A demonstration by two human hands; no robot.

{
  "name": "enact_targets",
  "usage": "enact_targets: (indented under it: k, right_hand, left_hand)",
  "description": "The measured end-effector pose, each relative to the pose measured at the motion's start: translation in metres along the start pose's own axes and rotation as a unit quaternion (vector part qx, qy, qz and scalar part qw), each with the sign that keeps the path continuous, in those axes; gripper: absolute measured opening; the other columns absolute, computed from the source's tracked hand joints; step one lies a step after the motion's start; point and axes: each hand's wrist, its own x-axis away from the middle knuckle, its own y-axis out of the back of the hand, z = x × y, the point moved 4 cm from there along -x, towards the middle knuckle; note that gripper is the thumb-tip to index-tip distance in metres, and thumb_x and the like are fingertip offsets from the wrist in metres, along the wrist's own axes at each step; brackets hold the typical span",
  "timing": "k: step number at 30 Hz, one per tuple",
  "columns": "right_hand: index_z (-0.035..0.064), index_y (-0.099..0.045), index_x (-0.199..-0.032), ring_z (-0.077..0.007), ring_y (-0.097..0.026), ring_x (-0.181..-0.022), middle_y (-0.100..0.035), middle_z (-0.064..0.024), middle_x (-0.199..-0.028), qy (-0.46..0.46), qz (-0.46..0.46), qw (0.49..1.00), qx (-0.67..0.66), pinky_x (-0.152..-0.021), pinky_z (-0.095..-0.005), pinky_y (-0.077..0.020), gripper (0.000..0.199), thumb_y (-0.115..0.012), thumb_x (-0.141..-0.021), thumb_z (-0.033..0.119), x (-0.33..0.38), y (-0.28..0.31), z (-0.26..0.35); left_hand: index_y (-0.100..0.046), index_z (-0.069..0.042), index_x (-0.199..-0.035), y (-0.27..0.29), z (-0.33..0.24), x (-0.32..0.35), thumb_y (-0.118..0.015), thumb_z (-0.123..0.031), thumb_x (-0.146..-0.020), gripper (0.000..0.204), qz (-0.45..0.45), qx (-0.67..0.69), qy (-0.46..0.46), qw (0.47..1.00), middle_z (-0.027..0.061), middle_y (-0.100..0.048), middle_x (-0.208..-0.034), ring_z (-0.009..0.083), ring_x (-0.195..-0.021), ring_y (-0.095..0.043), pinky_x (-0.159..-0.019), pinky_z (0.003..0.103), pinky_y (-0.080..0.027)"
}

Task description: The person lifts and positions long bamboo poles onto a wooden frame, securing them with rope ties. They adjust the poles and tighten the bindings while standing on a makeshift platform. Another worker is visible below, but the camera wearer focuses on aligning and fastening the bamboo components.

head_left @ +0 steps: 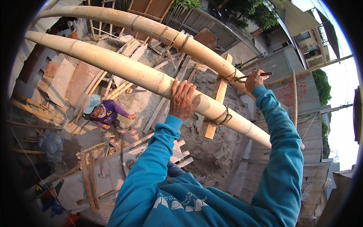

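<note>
Two bamboo poles running lower right to upper left, the near pole (151, 77) lying directly under the left hand (183, 100), fingers draping over its top, flat rather than clenching. Right hand (255, 80) closing around a thin dark tool (257, 75), seemingly pliers, its tip pointing left toward the wire lashing (230, 75) on the far pole (181, 39), just beyond the fingertips and nearer this hand. Hiding behind the knuckles: the tool's jaws; below, a person in a purple shirt (104, 113) among scattered planks.
</note>
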Motion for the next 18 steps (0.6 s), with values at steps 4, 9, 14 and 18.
enact_targets:
  k: [4, 9, 14, 18]
  right_hand:
    - [0.0098, -0.051, -0.138, -0.0491, -0.036, -0.129, -0.045, -0.0220, -0.140, -0.006, 0.103, 0.993, -0.053, -0.094, -0.0718, -0.0439, 0.048, -0.056, -0.093, 0.023, -0.004, 0.015, -0.012]
    - [0.0101, -0.055, -0.136, -0.0501, -0.037, -0.129, -0.047, -0.0200, -0.140, -0.018, 0.090, 0.993, -0.080, -0.094, -0.0717, -0.0438, 0.046, -0.060, -0.090, 0.016, -0.004, 0.022, -0.016]
    - [0.0146, -0.059, -0.135, -0.0477, -0.035, -0.131, -0.044, -0.0169, -0.145, -0.024, 0.095, 0.995, -0.004, -0.090, -0.0756, -0.0434, 0.049, -0.066, -0.088, 0.028, -0.009, 0.028, -0.005]
    - [0.0105, -0.064, -0.126, -0.0465, -0.049, -0.120, -0.056, -0.0184, -0.133, -0.003, 0.046, 0.999, 0.024, -0.089, -0.0693, -0.0479, 0.039, -0.064, -0.089, 0.021, 0.011, 0.049, 0.006]
  left_hand:
    - [-0.064, -0.005, -0.110, -0.002, 0.005, 0.001, -0.061, -0.036, -0.090, 0.037, -0.014, -0.006, 0.005, 1.000, 0.0097, -0.063, -0.113, 0.0295, -0.120, -0.053, -0.117, 0.054, -0.022]
    - [-0.065, -0.006, -0.111, -0.004, 0.003, 0.001, -0.062, -0.036, -0.089, 0.037, -0.006, -0.014, 0.014, 1.000, 0.0104, -0.064, -0.111, 0.0294, -0.119, -0.054, -0.117, 0.054, -0.022]
    - [-0.065, -0.006, -0.111, -0.003, 0.001, 0.003, -0.064, -0.034, -0.087, 0.037, -0.002, -0.003, 0.018, 1.000, 0.0113, -0.064, -0.110, 0.0290, -0.119, -0.054, -0.117, 0.053, -0.022]
    - [-0.065, -0.006, -0.110, 0.000, 0.002, 0.001, -0.065, -0.031, -0.086, 0.035, 0.000, -0.005, 0.027, 1.000, 0.0108, -0.065, -0.109, 0.0284, -0.119, -0.054, -0.118, 0.053, -0.022]
